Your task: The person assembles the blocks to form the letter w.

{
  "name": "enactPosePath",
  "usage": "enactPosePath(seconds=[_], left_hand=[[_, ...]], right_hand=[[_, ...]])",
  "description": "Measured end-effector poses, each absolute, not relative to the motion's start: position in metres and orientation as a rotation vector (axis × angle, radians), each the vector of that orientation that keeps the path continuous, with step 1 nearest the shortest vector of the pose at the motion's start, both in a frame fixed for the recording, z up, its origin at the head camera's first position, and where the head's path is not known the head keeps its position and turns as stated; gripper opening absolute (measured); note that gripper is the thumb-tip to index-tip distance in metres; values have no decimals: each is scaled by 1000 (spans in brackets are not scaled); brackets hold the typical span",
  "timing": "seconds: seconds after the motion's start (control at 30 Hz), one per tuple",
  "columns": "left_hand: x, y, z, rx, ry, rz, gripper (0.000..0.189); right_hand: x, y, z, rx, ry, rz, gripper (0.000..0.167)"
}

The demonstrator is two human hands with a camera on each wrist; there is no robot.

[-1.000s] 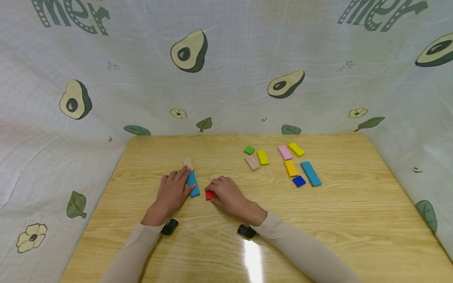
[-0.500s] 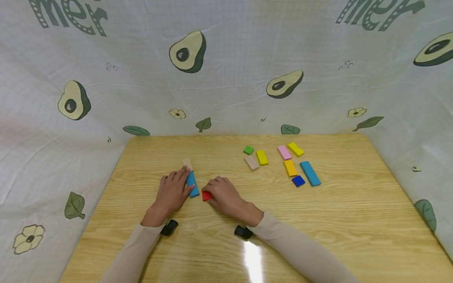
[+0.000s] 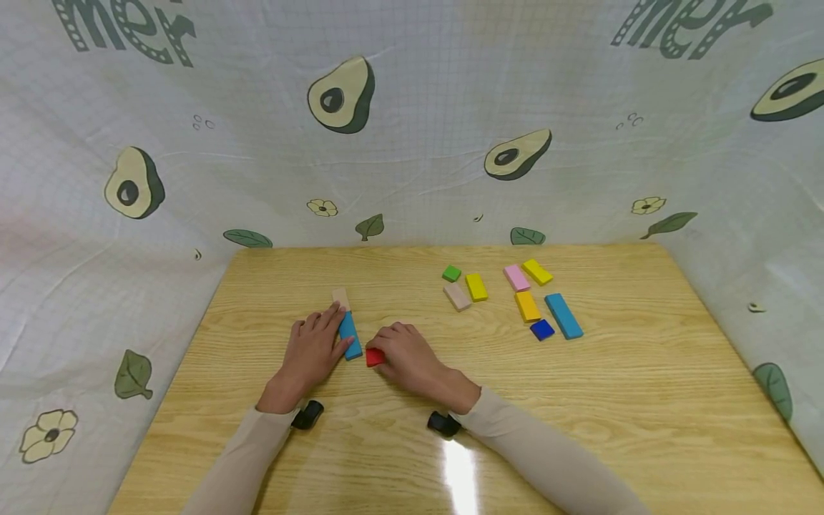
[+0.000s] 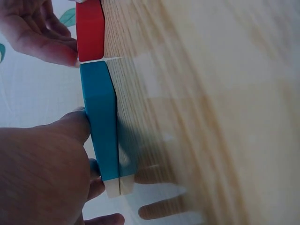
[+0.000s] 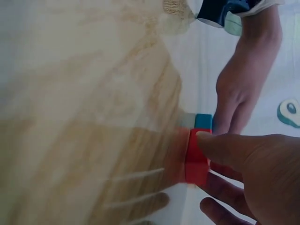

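Fairly straight fingers of my left hand (image 3: 312, 354) rest at a long blue block (image 3: 350, 335), which lies flat at left centre of the table. Its thumb touches the blue block near the close end, and its fingertips reach the far end, where a beige block (image 3: 341, 297) lines up with the blue one. Just right of the blue block's near end, my right hand (image 3: 412, 357) pinches a small red block (image 3: 374, 357) between thumb and fingers. In the left wrist view, a thin gap shows between the red block (image 4: 90, 33) and the blue block (image 4: 101, 122).
Loose blocks lie right of the hands: a green cube (image 3: 452, 273), a second beige block (image 3: 457, 296), yellow blocks (image 3: 477, 287), a pink block (image 3: 517, 277), an orange block (image 3: 528, 306), a dark blue block (image 3: 542, 330) and another long blue block (image 3: 563, 315). A printed cloth (image 3: 412, 143) hangs behind.
My right hand has slid the red block a short way left, closer to the blue block. The left hand stays where it was; over the last half second almost nothing moves.
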State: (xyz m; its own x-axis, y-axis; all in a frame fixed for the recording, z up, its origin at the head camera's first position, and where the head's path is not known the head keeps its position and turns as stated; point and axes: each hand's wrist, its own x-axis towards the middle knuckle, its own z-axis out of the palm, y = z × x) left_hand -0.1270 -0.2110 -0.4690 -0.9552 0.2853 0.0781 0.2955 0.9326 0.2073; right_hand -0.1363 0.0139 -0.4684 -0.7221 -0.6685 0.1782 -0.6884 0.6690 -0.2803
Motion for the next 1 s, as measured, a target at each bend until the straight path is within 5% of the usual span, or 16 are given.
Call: enactPosePath(seconds=[1.0], left_hand=[[-128,-212,-470,-455,-3059,-357,61]], right_hand=[[-182,147,-467,771,-2871,702,50]])
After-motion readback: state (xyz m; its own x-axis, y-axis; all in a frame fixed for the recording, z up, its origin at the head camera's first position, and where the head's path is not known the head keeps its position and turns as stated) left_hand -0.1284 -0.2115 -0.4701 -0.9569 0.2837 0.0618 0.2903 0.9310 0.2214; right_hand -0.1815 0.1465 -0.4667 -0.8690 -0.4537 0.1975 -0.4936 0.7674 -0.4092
